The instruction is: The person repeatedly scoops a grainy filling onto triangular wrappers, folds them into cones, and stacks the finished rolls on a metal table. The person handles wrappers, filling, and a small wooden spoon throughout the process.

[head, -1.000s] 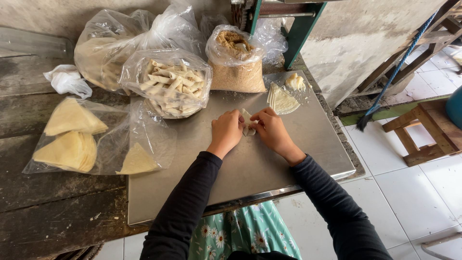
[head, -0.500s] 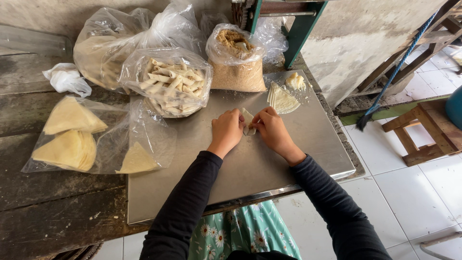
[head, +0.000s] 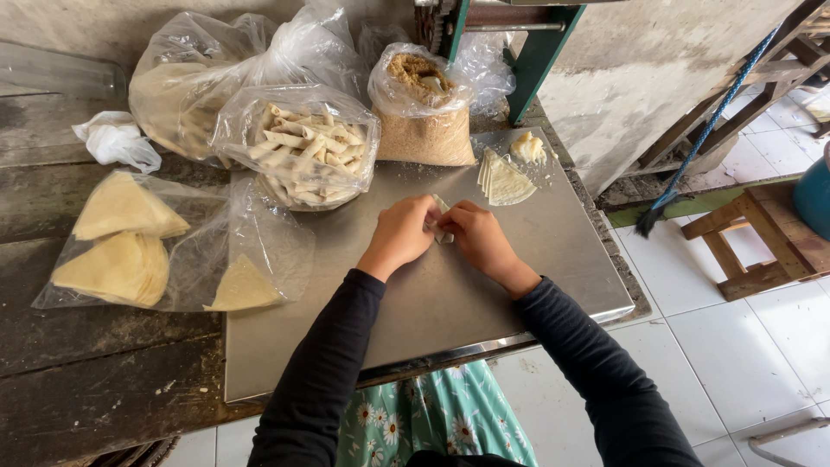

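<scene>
Right now we are pressing both hands together over a small pale wrapper piece [head: 441, 220] lying on the steel counter [head: 519, 285]. Our left hand [head: 402, 233] is curling its fingers closed on the near-left edge of that piece, and our right hand [head: 477, 238] is pinching the other side, so only a sliver of it is showing between our fingertips.

Just beyond our hands, a clear bag holding a bowl of finished rolls [head: 303, 151] is sitting at the counter's far edge. Beside it, a bag of brown crumbs [head: 424, 121] is standing open at the top. To the right of that, a fanned stack of triangular wrappers [head: 504, 182] is lying on plastic, with a small lump of pale filling [head: 527, 147] just behind it. Off to our left, a flat plastic bag with folded yellow sheets [head: 121, 251] is resting on the dark wooden boards.
</scene>
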